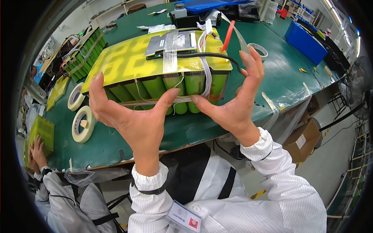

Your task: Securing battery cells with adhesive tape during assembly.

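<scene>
A battery pack (116, 58) of green cylindrical cells with a yellow top sheet lies in front of me. On top sits a circuit board (178, 40), crossed by clear tape (170, 58). White wires (206, 73) run down its near side and along the cells. My left hand (134, 120) is spread at the near left side, its thumb pressing those wires. My right hand (237, 106) is spread at the right end, thumb also against the wires. Another clear tape strip (237, 35) reaches its raised fingers; whether they grip it cannot be told. A black cable (210, 55) ends beside them.
Tape rolls lie left (83, 124) and behind my right hand (261, 49). A red tube (228, 35) stands at the pack's corner. A blue bin (306, 40) is right, another battery pack (83, 52) far left. A co-worker's hand (37, 149) touches a yellow-green block (42, 134).
</scene>
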